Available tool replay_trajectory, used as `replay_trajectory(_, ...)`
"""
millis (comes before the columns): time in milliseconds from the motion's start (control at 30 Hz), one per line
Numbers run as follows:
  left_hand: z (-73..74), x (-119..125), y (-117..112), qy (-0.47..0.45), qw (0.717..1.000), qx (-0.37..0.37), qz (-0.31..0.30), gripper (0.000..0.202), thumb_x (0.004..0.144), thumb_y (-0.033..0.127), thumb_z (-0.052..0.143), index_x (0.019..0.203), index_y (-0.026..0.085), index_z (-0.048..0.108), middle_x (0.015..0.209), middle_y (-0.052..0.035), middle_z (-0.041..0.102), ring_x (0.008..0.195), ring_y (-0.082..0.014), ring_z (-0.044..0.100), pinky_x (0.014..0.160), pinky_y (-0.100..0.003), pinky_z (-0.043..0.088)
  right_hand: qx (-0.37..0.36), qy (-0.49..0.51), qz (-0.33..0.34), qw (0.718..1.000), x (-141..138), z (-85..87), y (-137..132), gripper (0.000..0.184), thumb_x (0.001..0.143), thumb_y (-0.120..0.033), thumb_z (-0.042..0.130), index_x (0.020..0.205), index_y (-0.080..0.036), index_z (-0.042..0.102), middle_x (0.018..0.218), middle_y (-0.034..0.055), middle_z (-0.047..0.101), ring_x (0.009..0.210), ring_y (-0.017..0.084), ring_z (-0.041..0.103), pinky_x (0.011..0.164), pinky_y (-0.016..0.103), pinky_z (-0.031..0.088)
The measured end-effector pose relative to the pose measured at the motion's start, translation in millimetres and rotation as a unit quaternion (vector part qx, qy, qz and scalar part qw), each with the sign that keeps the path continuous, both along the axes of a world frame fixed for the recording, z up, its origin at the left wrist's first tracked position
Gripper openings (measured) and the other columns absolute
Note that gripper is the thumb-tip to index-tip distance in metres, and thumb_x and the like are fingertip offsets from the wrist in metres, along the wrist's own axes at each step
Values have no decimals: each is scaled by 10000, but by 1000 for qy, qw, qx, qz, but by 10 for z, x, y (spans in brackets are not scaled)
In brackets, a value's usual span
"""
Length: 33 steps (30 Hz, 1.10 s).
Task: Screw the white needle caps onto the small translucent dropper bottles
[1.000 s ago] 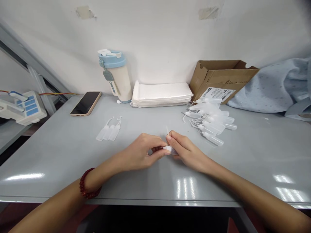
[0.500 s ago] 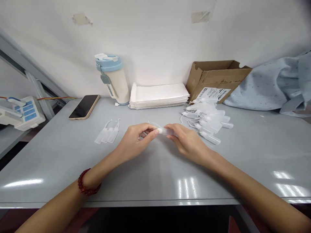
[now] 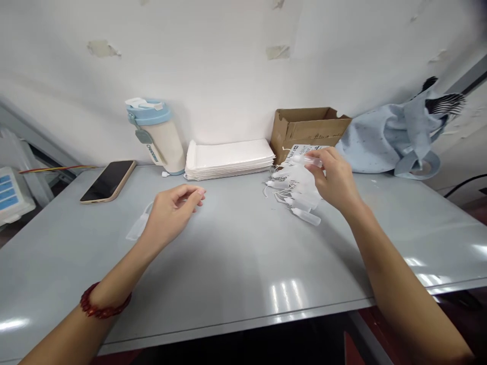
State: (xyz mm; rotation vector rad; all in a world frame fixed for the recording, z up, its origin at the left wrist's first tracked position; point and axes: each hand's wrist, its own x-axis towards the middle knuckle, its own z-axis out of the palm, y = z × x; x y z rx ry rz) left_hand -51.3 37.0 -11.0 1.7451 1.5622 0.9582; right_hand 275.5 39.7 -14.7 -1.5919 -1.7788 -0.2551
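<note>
My right hand [image 3: 335,175] pinches a small translucent plastic squeeze bottle [image 3: 312,161] between thumb and fingers, holding it above the pile. Beneath it lies a pile of similar squeeze bottles [image 3: 306,218] with thin bent tubes, spread on the grey table [image 3: 236,268]. On the left, my left hand [image 3: 171,213] hovers over the table with thumb and fingers pressed together; nothing shows between them. Behind that hand, more translucent bottles [image 3: 137,228] lie on the table, mostly hidden by it.
A phone [image 3: 108,181] lies at the back left. Along the wall stand a cream and blue tumbler [image 3: 163,142], a stack of white padded envelopes [image 3: 230,158] and an open cardboard box [image 3: 310,129]. A light blue cloth bag [image 3: 376,139] rests at the right.
My hands, together at the bottle before, have parted. The right hand has carried the bottle right, over the pile; the left has drawn back left. The view has shifted to the right.
</note>
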Motion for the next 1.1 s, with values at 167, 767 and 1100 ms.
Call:
replay_trajectory(167, 25, -26, 28, -4, 1000, 7, 17, 253, 788, 416, 578, 807, 186, 682, 742, -12, 675, 676, -156, 618, 644, -234, 502, 6, 23, -12, 1000, 75, -54, 44, 239, 843, -197, 474, 1013, -210, 640, 999, 97, 636, 919, 260, 581, 817, 431, 464)
replay_trajectory(767, 31, -278, 258, -48, 994, 42, 83, 215, 761, 331, 609, 810, 134, 682, 739, -21, 655, 729, -144, 607, 626, -223, 514, -37, 150, -32, 987, 217, -237, 175, 263, 815, -173, 449, 982, -186, 652, 1075, 113, 687, 963, 250, 635, 871, 463, 484)
replay_trajectory(1100, -8, -670, 532, -17, 986, 67, 154, 234, 726, 294, 584, 836, 106, 671, 764, -29, 663, 753, -153, 622, 610, -220, 528, -33, 178, -53, 982, 289, -269, 207, 279, 797, -157, 422, 960, -170, 648, 1032, 125, 680, 969, 269, 622, 865, 488, 481)
